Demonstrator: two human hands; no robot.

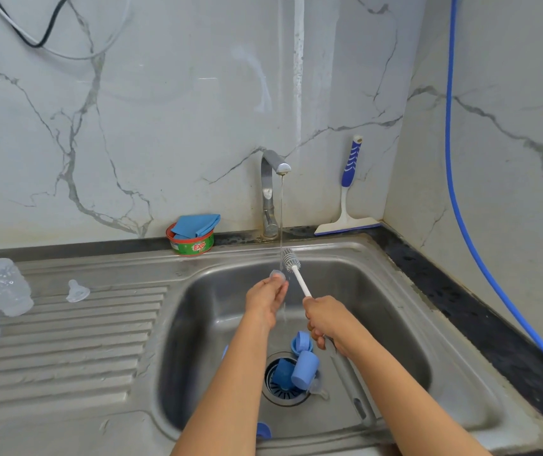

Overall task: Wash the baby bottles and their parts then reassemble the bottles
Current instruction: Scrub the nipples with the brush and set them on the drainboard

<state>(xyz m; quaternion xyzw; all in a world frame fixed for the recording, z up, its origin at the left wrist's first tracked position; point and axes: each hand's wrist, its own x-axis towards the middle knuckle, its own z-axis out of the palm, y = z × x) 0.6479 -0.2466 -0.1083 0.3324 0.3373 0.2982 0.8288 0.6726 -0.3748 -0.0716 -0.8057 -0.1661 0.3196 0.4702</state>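
**Two clear plastic bottles (0, 286) out, parts pending**

Your left hand (265, 301) pinches a clear silicone teat (277, 275) under the tap's (275, 162) stream; your right hand (326, 319) is clenched round the white-handled bottle brush (297, 273). Both bottles and another teat (78, 291) lie on the ribbed steel worktop (82, 340) (washed, I'd judge). Blue plastic caps (303, 363) sit at the sink drain (280, 394), seemingly unwashed; nothing is reassembled. Your forearm half-hides a blue piece (263, 431) at the basin's near edge.
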